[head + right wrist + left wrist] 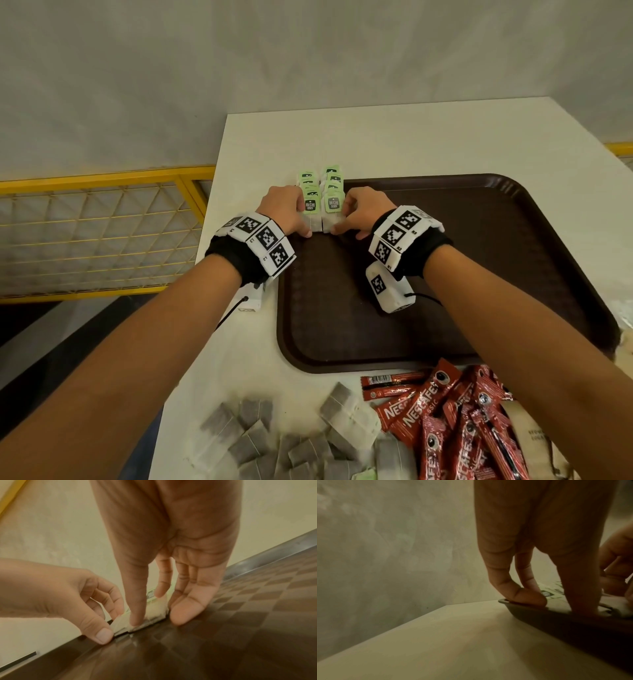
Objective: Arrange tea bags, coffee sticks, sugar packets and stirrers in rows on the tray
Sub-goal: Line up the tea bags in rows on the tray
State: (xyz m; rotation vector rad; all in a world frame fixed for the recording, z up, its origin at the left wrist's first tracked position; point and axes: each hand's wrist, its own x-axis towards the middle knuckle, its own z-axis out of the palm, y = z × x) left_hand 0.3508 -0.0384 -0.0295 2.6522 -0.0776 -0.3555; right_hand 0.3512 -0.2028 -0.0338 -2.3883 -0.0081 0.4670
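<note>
Both hands squaring two rows of tea bags at the far-left corner of the brown tray.

Left hand (286,210) curled against the left row of tea bags (309,192), thumb at its near end; right hand (359,212) likewise pinching the near end of the right row of tea bags (333,188), fingers alongside. Rows side by side, green tags up, on the tray (479,240) by its rim. Loose tea bags (274,442) and Nescafé coffee sticks (455,421) heaped on the white table (411,137) nearer the body.
</note>
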